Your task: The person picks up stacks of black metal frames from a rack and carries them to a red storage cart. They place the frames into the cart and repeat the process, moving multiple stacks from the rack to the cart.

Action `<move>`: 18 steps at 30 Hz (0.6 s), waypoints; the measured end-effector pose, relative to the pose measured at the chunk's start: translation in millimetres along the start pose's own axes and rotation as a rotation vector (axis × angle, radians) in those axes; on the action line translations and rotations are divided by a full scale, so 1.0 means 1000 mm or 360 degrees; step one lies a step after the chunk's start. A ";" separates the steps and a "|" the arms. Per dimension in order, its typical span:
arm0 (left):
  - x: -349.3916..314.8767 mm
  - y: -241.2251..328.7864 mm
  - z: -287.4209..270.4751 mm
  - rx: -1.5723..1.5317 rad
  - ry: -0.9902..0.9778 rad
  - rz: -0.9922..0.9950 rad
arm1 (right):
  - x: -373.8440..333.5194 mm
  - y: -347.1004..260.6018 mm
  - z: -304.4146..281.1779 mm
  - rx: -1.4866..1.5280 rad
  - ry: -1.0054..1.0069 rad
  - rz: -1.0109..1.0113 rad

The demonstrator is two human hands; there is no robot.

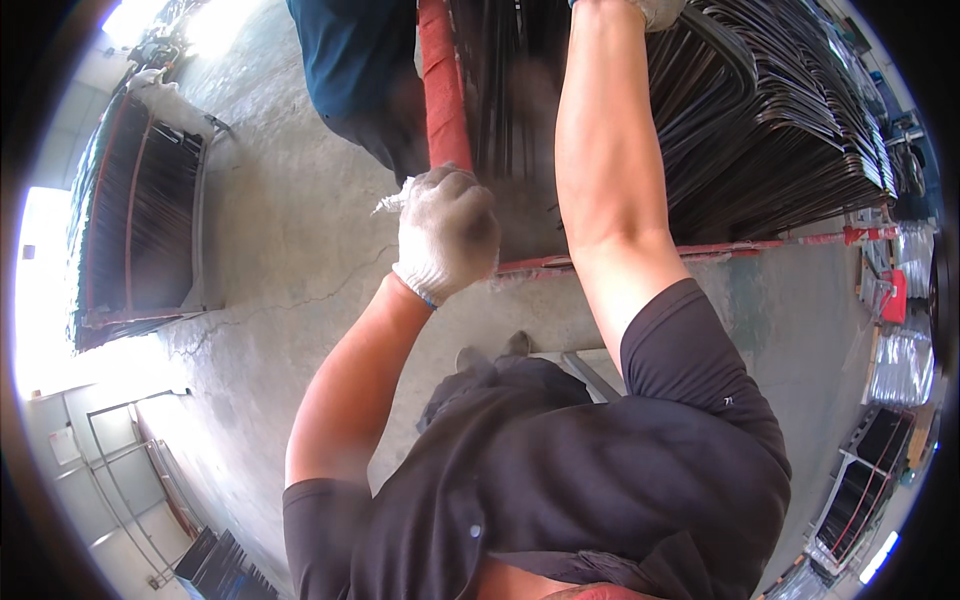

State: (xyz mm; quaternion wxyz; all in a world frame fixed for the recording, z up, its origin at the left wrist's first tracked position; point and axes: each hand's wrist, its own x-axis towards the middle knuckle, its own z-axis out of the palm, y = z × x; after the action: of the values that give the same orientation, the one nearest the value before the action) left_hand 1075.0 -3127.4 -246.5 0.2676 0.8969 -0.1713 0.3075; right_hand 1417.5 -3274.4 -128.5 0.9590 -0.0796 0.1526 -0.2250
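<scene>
My left hand (447,232), in a soiled white knit glove, is closed round the near end of a red-wrapped bar (442,90) that runs away from me. A frayed white scrap sticks out on the left of this glove. My right arm stretches far ahead over a rack of dark bent tubes (790,120). Only part of my gloved right hand (658,10) shows at the top edge, close to the tubes; its fingers are out of sight. The tubes lie densely stacked, with their curved ends toward the right.
Another person in dark blue clothes (355,70) stands just left of the bar. A red rail (715,248) borders the rack's near side, close before my feet. Another loaded rack (150,210) stands at left, and a smaller one (865,480) at lower right. The floor is cracked concrete.
</scene>
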 end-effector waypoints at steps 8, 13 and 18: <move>0.003 0.001 0.001 -0.0028 0.0055 0.0049 | 0.048 0.034 -0.083 0.0026 -0.0005 0.0089; 0.005 -0.002 -0.002 -0.0032 0.0048 0.0062 | -0.047 0.006 -0.042 0.0000 0.0119 0.0264; 0.007 0.002 -0.011 0.0046 0.0041 0.0108 | -0.003 0.040 -0.069 -0.0135 0.0076 0.0089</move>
State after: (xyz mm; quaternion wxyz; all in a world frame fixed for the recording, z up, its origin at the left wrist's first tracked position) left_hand 1074.2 -3124.0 -234.0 0.2462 0.8903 -0.1938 0.3304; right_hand 1408.4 -3243.3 -201.6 0.9568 -0.1106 0.1869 -0.1933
